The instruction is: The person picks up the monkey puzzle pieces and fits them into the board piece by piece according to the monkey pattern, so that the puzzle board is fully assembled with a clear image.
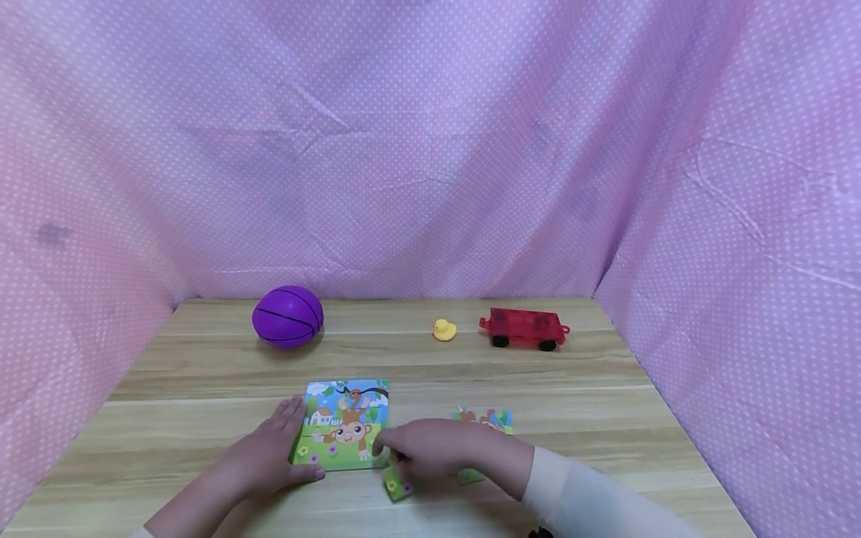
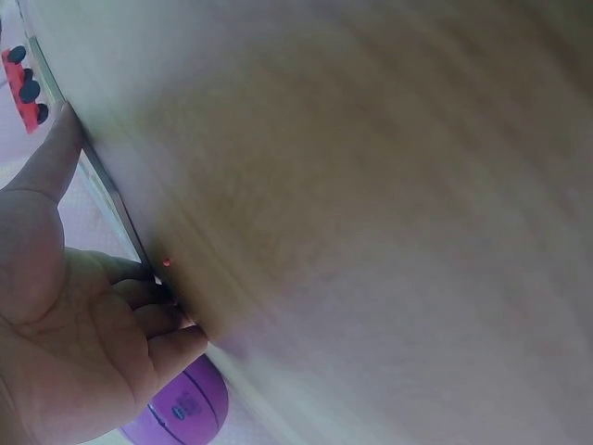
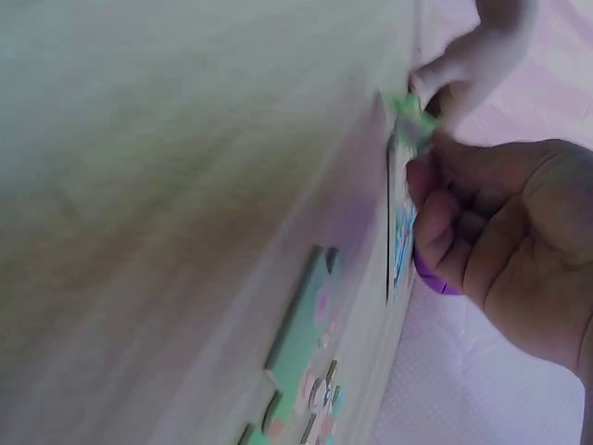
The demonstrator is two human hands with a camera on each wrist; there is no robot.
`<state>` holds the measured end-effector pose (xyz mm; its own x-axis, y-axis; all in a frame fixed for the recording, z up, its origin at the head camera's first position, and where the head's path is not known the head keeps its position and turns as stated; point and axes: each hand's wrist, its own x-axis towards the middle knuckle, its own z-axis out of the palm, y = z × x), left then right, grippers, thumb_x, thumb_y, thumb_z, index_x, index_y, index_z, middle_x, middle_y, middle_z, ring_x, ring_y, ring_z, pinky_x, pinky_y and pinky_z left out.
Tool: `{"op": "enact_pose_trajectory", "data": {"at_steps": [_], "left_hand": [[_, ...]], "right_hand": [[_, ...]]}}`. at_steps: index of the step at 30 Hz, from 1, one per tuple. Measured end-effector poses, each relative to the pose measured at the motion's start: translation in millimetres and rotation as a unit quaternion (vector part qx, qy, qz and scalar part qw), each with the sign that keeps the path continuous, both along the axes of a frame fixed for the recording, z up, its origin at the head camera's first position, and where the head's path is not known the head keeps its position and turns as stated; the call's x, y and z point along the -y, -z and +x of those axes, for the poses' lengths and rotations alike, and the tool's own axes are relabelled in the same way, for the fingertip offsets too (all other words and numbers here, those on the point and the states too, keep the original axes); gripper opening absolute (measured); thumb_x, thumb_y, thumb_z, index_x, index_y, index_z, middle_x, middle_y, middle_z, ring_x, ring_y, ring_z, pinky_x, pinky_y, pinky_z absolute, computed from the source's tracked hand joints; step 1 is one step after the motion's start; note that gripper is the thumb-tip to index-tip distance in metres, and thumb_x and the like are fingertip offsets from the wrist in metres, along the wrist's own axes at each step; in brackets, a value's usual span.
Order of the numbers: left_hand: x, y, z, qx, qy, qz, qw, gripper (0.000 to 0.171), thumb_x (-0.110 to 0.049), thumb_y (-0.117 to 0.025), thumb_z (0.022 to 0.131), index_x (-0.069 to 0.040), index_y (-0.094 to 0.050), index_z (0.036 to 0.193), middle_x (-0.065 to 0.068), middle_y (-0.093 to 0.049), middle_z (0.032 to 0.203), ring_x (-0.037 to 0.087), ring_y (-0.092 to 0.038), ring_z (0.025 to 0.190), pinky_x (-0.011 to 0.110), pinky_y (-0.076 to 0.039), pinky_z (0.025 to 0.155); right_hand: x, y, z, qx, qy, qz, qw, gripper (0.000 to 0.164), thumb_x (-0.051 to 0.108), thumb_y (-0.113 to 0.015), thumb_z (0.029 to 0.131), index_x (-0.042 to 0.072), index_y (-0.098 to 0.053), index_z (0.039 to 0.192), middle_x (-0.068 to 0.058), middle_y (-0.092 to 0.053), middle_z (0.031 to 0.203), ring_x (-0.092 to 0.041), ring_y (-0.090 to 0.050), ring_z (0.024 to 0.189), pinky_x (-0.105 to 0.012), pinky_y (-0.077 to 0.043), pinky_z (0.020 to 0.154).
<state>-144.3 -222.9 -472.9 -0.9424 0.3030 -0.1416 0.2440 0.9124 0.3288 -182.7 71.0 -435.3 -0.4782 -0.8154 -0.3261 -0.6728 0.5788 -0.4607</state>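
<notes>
A square picture board (image 1: 343, 430) with a cartoon monkey lies flat on the table. My left hand (image 1: 265, 448) rests along its left edge, fingers extended, thumb at the lower left corner. In the left wrist view the left hand (image 2: 88, 324) shows its palm side against the board's edge. My right hand (image 1: 430, 448) is over the board's lower right corner. Its thumb and finger pinch a green flowered puzzle piece (image 1: 395, 486), tilted just below that corner. The right wrist view shows this puzzle piece (image 3: 414, 122), blurred, at the fingertips of the right hand (image 3: 510, 213).
More puzzle pieces (image 1: 501, 418) lie to the right, partly hidden under my right forearm. Along the back of the wooden table (image 1: 377, 347) stand a purple ball (image 1: 288, 317), a yellow toy duck (image 1: 444, 330) and a red wheeled toy car (image 1: 525, 327). A pink dotted cloth (image 1: 430, 149) hangs around the table.
</notes>
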Motion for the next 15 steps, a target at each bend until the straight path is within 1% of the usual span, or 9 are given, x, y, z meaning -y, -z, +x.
{"op": "enact_pose_trajectory", "data": {"at_steps": [2,6,7,10,13,15], "left_hand": [[0.3,0.3,0.0,-0.001,-0.001,0.001,1.0000,0.121,-0.073,-0.069,0.071,0.010,-0.028,0.150,0.029,-0.022,0.158,0.049,-0.020,0.145,0.062,-0.026,0.115],[0.9,0.7,0.3,0.000,-0.002,0.003,1.0000,0.121,-0.072,-0.069,0.072,0.010,-0.027,0.150,0.029,-0.022,0.158,0.049,-0.020,0.145,0.062,-0.026,0.115],[0.9,0.6,0.3,0.000,-0.002,0.004,1.0000,0.121,-0.072,-0.069,0.072,0.010,-0.027,0.150,0.029,-0.022,0.158,0.049,-0.020,0.145,0.062,-0.026,0.115],[0.5,-0.1,0.0,0.001,0.001,0.004,1.0000,0.121,-0.073,-0.068,0.072,0.010,-0.027,0.150,0.029,-0.022,0.158,0.049,-0.020,0.145,0.062,-0.026,0.115],[0.0,-0.7,-0.8,0.001,0.004,0.004,1.0000,0.122,-0.074,-0.067,0.072,0.010,-0.027,0.150,0.030,-0.022,0.158,0.049,-0.021,0.145,0.063,-0.027,0.114],[-0.4,-1.6,-1.1,0.002,0.004,0.003,1.0000,0.121,-0.075,-0.067,0.072,0.010,-0.027,0.150,0.029,-0.022,0.158,0.049,-0.021,0.145,0.063,-0.028,0.114]], "right_hand": [[3.6,-1.2,-8.6,0.030,0.011,-0.035,0.999,0.030,0.021,-0.061,0.098,0.028,-0.056,0.127,0.017,-0.057,0.090,0.003,-0.053,0.078,-0.016,-0.049,0.071],[15.9,1.9,-24.4,0.072,0.046,-0.105,0.991,0.022,0.024,-0.065,0.096,0.023,-0.059,0.117,0.014,-0.057,0.086,0.001,-0.051,0.073,-0.016,-0.048,0.066],[20.3,3.1,-27.4,0.076,0.054,-0.117,0.989,0.021,0.024,-0.065,0.095,0.022,-0.060,0.116,0.013,-0.057,0.085,0.000,-0.051,0.072,-0.016,-0.048,0.065],[34.9,7.8,-33.4,0.102,0.072,-0.136,0.983,0.028,0.023,-0.065,0.095,0.021,-0.060,0.123,0.011,-0.058,0.082,-0.002,-0.052,0.068,-0.017,-0.048,0.062],[50.0,10.9,-36.3,0.127,0.078,-0.140,0.979,0.041,0.020,-0.065,0.095,0.018,-0.054,0.135,0.010,-0.059,0.080,-0.004,-0.055,0.066,-0.017,-0.049,0.062],[59.1,12.6,-37.3,0.146,0.085,-0.145,0.975,0.046,0.016,-0.065,0.095,0.015,-0.051,0.139,0.009,-0.061,0.080,-0.007,-0.059,0.065,-0.017,-0.051,0.063]]}}
